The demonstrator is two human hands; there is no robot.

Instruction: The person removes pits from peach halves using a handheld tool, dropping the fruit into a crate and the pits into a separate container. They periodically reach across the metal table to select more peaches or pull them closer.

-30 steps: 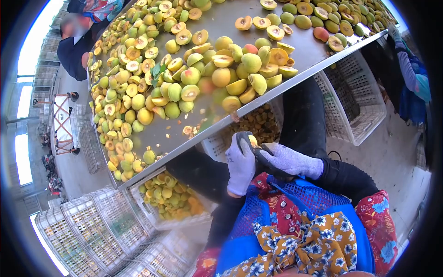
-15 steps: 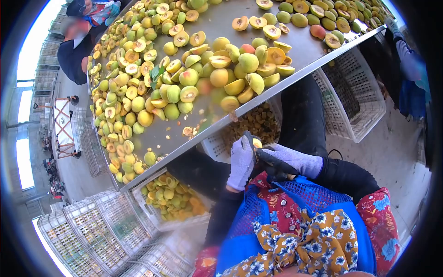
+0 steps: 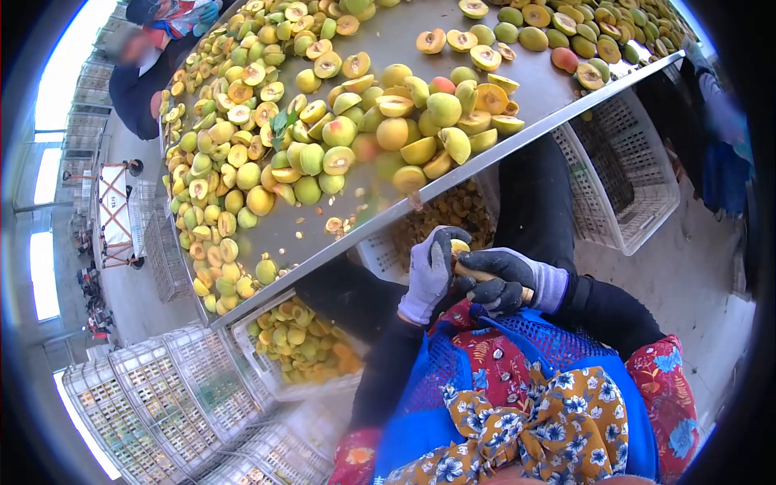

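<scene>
In the head view both my gloved hands meet above my lap, just off the table's near edge. My left hand (image 3: 428, 273) is closed around a small yellow apricot piece (image 3: 459, 246), pinched between thumb and fingers. My right hand (image 3: 511, 279) wraps a wooden-handled tool (image 3: 482, 276), whose handle end pokes out below the fingers. The tool's working end is hidden at the fruit. Halved and whole apricots (image 3: 339, 129) lie heaped on the metal table (image 3: 275, 230), many cut faces showing the pit or its hollow.
Below the table edge, a crate of dark pits or scraps (image 3: 453, 218) stands between my knees. A crate of apricot halves (image 3: 299, 339) is at my left, near stacked white crates (image 3: 162, 396). Another white crate (image 3: 638, 194) sits right. Co-workers (image 3: 141, 73) are at the table's far left and right.
My right hand has turned, so the tool's wooden handle now shows. Both hands stay together at the apricot piece. The whole view has shifted slightly.
</scene>
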